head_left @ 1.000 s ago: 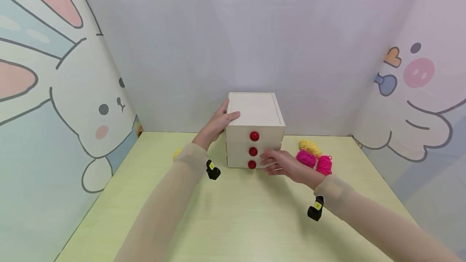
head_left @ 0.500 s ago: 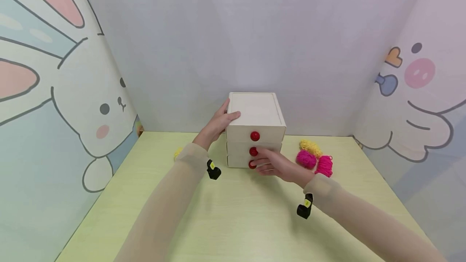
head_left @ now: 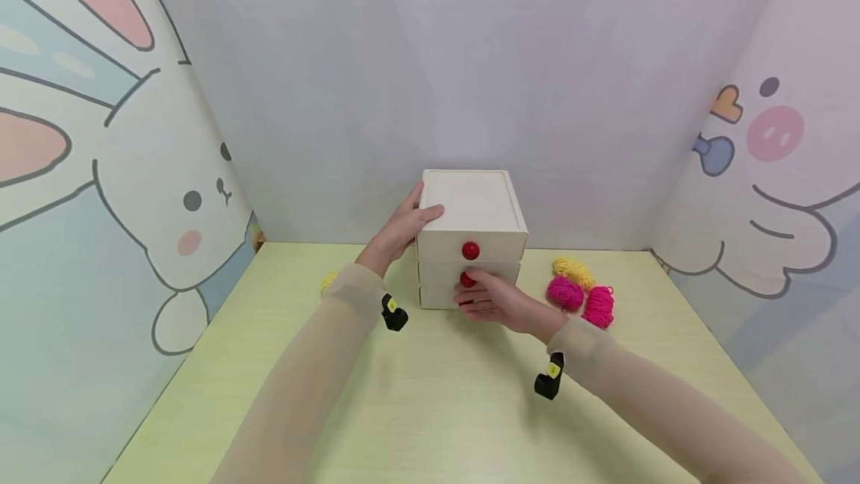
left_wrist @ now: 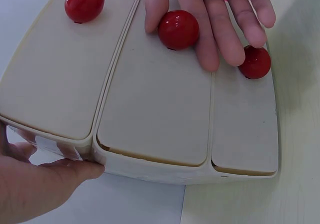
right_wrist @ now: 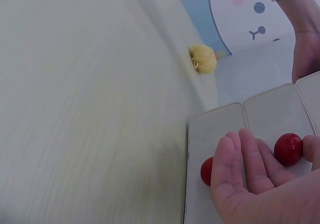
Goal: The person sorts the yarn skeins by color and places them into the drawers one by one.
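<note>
White, boxy three-drawer cabinet (head_left: 470, 200) at twelve o'clock on the pale wood-grained tabletop (head_left: 430, 402); left hand (head_left: 398, 231) clasps its upper edge at the cabinet's nine o'clock, thumb on top, fingers along the side. Right hand (head_left: 499, 302) at five o'clock, thumb and forefinger flanking the glossy round red middle-drawer knob (left_wrist: 178, 29), other fingers extended; cannot tell whether it is pinched. Two magenta yarn skeins (head_left: 565, 294) and one yellow yarn skein (head_left: 574, 273) lie at four o'clock.

Glossy red knobs (left_wrist: 178, 30), smooth matt off-white drawers (left_wrist: 155, 104), stranded yarn (head_left: 598, 307).
</note>
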